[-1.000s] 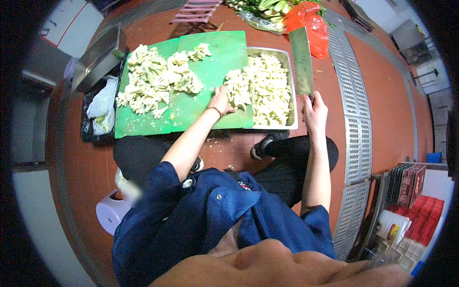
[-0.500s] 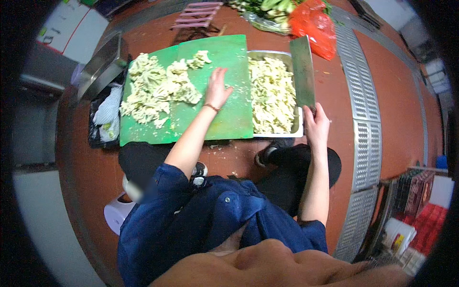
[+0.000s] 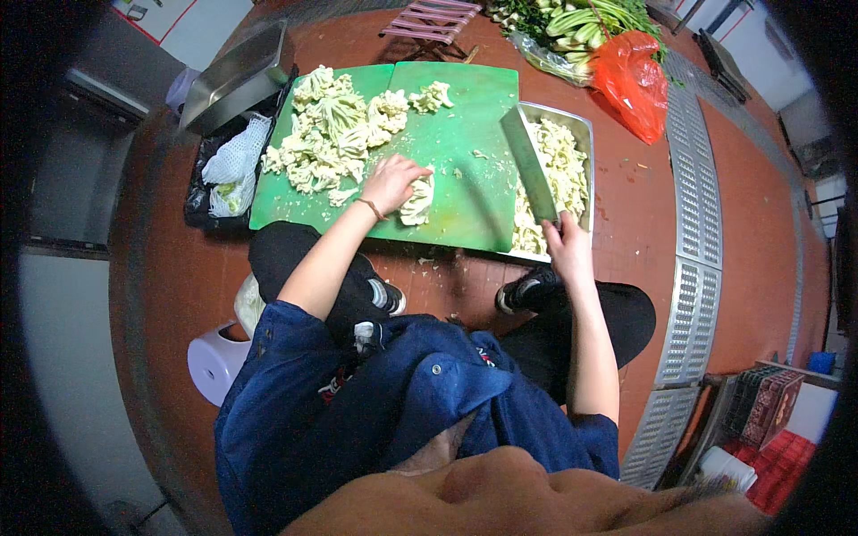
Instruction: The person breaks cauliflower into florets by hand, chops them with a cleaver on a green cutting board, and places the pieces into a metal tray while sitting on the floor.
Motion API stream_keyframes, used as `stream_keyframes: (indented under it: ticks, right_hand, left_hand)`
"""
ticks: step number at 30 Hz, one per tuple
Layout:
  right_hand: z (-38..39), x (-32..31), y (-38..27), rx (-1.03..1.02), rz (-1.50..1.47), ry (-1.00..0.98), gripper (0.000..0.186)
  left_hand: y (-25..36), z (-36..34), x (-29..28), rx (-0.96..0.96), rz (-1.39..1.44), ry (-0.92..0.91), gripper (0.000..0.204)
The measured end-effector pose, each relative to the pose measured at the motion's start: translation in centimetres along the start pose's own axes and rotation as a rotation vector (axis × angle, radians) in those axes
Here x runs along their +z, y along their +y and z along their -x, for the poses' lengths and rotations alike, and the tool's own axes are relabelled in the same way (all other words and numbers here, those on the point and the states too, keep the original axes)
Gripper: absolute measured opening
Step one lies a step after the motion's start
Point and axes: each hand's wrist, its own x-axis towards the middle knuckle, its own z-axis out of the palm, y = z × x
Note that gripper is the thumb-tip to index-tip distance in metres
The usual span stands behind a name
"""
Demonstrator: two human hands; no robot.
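Observation:
My left hand (image 3: 393, 185) is closed on a cauliflower piece (image 3: 417, 202) that rests on the green cutting board (image 3: 469, 125). Beyond it, a heap of cauliflower chunks (image 3: 337, 134) covers the board's left part, and a small floret (image 3: 432, 97) lies apart near the far edge. In my right hand (image 3: 568, 247) is the handle of a cleaver (image 3: 529, 165). Its broad blade is raised over the left side of a metal pan (image 3: 583, 134), hiding part of the cut cauliflower (image 3: 561, 163) inside.
At the left, a metal tub (image 3: 234, 82) stands by a black crate (image 3: 199, 196) holding a mesh bag. A folding stool (image 3: 431, 20), leafy greens (image 3: 585, 25) and a red plastic bag (image 3: 631, 87) are at the far side. Drain grates (image 3: 697, 205) run along the right.
My left hand has come nearer from the bare board and taken hold of a cauliflower piece. The cleaver has swung from the pan's right side to its left. The whole view has shifted.

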Motion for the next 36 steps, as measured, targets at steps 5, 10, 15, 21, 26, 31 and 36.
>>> stream_keyframes:
  ticks: [5, 10, 15, 21, 26, 31, 36]
  right_hand:
    - [3.1, 3.7, -3.1, -0.104, 0.129, -0.121, 0.027]
    - [7.5, 8.0, -3.6, 0.001, 0.092, -0.152, 0.027]
    - [11.1, 11.6, -4.5, 0.132, -0.018, -0.143, 0.024]
    - [11.6, 13.3, -3.8, 0.116, 0.028, -0.209, 0.026]
    - [10.6, 13.8, -4.1, 0.085, 0.175, -0.287, 0.027]
    - [8.1, 14.4, -2.2, 0.290, -0.155, -0.374, 0.027]
    - [10.0, 12.7, -2.2, 0.100, -0.160, -0.128, 0.024]
  left_hand:
    - [-1.5, 3.6, 6.0, -0.380, 0.362, 0.467, 0.078]
    - [3.9, 3.6, 4.4, -0.373, 0.264, 0.270, 0.105]
    - [3.8, 3.6, 3.3, -0.254, 0.054, 0.302, 0.092]
    - [1.2, 3.8, 5.5, -0.201, 0.361, 0.412, 0.075]
    - [0.5, 3.8, 6.9, -0.148, 0.483, 0.404, 0.069]
    - [-0.8, 3.9, 6.8, -0.066, 0.459, 0.413, 0.066]
    - [-1.6, 4.5, 5.3, -0.136, 0.400, 0.348, 0.062]
